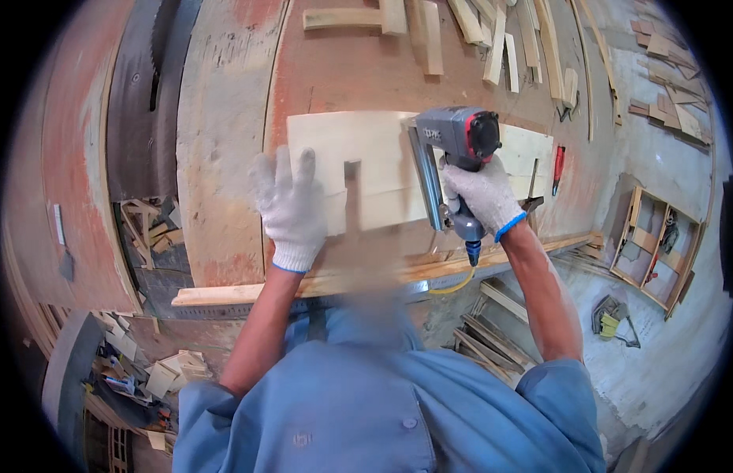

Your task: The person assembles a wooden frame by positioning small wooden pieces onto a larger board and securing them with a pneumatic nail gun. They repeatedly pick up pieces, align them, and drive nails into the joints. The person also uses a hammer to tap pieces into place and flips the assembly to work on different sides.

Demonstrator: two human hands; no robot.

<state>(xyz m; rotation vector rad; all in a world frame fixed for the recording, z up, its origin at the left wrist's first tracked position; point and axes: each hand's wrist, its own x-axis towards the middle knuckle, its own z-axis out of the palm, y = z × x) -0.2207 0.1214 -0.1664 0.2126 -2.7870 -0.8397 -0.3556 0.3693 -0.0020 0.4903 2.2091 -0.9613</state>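
Observation:
A pale plywood panel lies flat on the worn red workbench. My left hand, in a white knit glove, presses flat on the panel's left part with fingers spread. A small upright wooden block stands on the panel just right of that hand. My right hand, also gloved, grips the handle of a grey pneumatic nail gun with a red and black cap. The gun's long magazine rests down on the panel near its middle. A yellow air hose hangs from the handle's base.
Several wood strips lie scattered at the bench's far side. A red-handled tool lies by the panel's right end. A saw blade sits in a slot at the left. Offcuts litter the floor; a wooden frame stands at right.

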